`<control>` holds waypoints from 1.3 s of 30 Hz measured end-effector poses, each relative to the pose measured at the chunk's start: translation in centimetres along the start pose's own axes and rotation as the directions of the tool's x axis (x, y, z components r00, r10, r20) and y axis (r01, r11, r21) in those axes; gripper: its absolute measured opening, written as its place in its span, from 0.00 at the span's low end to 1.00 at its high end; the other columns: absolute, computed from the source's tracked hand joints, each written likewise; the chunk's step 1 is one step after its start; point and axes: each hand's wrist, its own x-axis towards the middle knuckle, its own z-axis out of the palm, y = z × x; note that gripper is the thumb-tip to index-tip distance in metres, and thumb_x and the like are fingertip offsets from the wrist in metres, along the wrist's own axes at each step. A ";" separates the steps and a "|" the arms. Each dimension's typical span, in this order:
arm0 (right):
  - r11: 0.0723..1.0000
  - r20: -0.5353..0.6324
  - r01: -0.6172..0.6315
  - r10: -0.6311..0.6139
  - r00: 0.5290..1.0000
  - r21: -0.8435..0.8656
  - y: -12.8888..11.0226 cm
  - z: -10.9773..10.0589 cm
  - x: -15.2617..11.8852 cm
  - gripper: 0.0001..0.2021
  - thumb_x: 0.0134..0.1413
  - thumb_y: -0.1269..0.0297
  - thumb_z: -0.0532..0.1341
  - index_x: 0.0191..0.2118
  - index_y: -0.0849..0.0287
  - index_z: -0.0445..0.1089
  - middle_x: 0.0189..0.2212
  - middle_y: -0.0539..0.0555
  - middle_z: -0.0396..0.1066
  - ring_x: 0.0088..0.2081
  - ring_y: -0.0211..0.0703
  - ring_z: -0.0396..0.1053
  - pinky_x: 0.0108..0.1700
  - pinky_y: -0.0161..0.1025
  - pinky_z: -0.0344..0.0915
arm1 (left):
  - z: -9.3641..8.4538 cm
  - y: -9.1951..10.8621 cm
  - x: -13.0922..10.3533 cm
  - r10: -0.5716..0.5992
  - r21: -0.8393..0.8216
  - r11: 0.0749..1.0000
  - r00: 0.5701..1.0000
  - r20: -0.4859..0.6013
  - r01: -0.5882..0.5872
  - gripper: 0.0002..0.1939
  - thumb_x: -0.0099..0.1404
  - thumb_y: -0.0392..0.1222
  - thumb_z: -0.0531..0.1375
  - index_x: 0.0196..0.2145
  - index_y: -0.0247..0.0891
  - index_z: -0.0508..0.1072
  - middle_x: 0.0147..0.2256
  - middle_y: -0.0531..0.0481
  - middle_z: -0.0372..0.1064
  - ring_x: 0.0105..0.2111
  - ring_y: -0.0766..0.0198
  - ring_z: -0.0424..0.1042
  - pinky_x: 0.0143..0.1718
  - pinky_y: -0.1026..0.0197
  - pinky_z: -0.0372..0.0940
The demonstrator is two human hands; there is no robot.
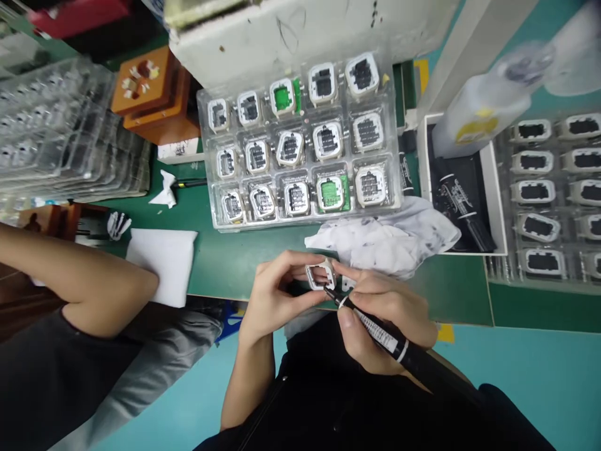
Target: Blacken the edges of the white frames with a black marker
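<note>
Between the thumb and fingers of my left hand (272,297) is a small white square frame (320,275) with rounded corners and an open middle. My right hand (387,313) grips a black marker pen (380,332), its tip at the lower edge of the frame. One finger of my right hand also reaches the frame's right side. Just beyond my hands lies a crumpled white cloth (380,235) with dark smudges. A clear plastic tray (303,220) farther back holds several similar frames in its pockets, a few with green pieces.
At the right, a white box (498,207) contains markers (462,207) and a plastic bottle (483,113). Another tray of frames (535,225) lies beyond it. To the left are stacked trays (75,138), an orange block (150,88), a folded white cloth (164,263) and a co-worker's arm (89,269).
</note>
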 end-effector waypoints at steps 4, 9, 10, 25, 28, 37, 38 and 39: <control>0.997 -0.206 0.038 -0.023 0.978 0.070 0.5 -0.8 -1.0 0.15 0.62 0.78 0.65 0.52 0.60 0.76 0.34 0.48 0.74 0.25 0.40 0.69 0.48 0.63 0.90 | -0.9 1.9 1.9 0.148 0.183 0.972 0.989 0.011 -0.147 0.29 0.61 0.46 0.82 0.57 0.40 0.83 0.54 0.37 0.82 0.53 0.46 0.84 0.45 0.54 0.84; 0.978 -0.293 0.009 0.054 0.955 0.210 1.5 -1.8 -1.6 0.10 0.71 0.71 0.65 0.54 0.54 0.75 0.30 0.46 0.72 0.27 0.44 0.68 0.42 0.59 0.88 | -0.8 6.0 9.1 0.327 0.585 0.747 0.941 0.093 -0.317 0.23 0.70 0.51 0.76 0.59 0.45 0.81 0.54 0.42 0.74 0.51 0.52 0.77 0.44 0.54 0.79; 0.974 -0.297 0.004 0.065 0.953 0.226 1.6 -2.0 -1.5 0.09 0.71 0.71 0.65 0.53 0.54 0.75 0.30 0.47 0.73 0.27 0.44 0.68 0.42 0.58 0.87 | -0.5 6.3 11.1 0.348 0.617 0.703 0.927 0.136 -0.355 0.24 0.72 0.53 0.74 0.61 0.44 0.80 0.56 0.41 0.74 0.53 0.50 0.76 0.50 0.49 0.79; 0.943 -0.193 0.086 -0.154 0.969 -0.323 0.8 -3.0 -0.5 0.22 0.66 0.76 0.70 0.61 0.51 0.71 0.45 0.53 0.75 0.39 0.47 0.80 0.41 0.49 0.81 | 2.0 6.7 13.2 0.381 0.600 0.742 0.925 -0.008 -0.300 0.10 0.78 0.49 0.66 0.46 0.40 0.82 0.45 0.41 0.81 0.46 0.50 0.77 0.54 0.46 0.74; 0.798 -0.044 0.173 -0.242 0.969 -0.578 0.4 -3.7 0.8 0.22 0.68 0.76 0.68 0.63 0.50 0.75 0.47 0.56 0.74 0.45 0.49 0.78 0.44 0.48 0.80 | 2.6 7.5 6.6 0.061 0.148 0.987 0.997 0.047 -0.067 0.13 0.78 0.52 0.68 0.40 0.40 0.82 0.34 0.48 0.80 0.32 0.62 0.77 0.36 0.60 0.72; 0.700 0.412 0.477 -0.278 0.868 -0.531 0.3 -3.8 3.3 0.20 0.68 0.80 0.64 0.63 0.66 0.76 0.45 0.60 0.79 0.48 0.52 0.74 0.58 0.54 0.77 | 5.7 3.1 -0.4 -0.322 -0.440 0.860 0.943 -0.080 0.257 0.12 0.76 0.44 0.71 0.54 0.39 0.82 0.41 0.46 0.82 0.39 0.62 0.82 0.43 0.63 0.78; 0.701 0.420 0.474 -0.267 0.867 -0.533 0.4 -4.4 3.8 0.22 0.68 0.81 0.64 0.64 0.64 0.75 0.46 0.60 0.79 0.48 0.51 0.75 0.58 0.54 0.77 | 5.5 2.7 -0.4 -0.317 -0.464 0.855 0.941 -0.118 0.230 0.11 0.78 0.45 0.69 0.53 0.40 0.82 0.41 0.47 0.81 0.38 0.63 0.81 0.42 0.63 0.77; 0.683 0.425 0.466 -0.244 0.872 -0.563 0.7 -5.1 4.4 0.23 0.68 0.82 0.63 0.66 0.63 0.74 0.47 0.60 0.79 0.49 0.51 0.75 0.57 0.53 0.76 | 5.3 2.4 -0.4 -0.314 -0.487 0.850 0.936 -0.159 0.202 0.10 0.79 0.46 0.67 0.53 0.40 0.81 0.41 0.48 0.80 0.36 0.64 0.80 0.39 0.63 0.76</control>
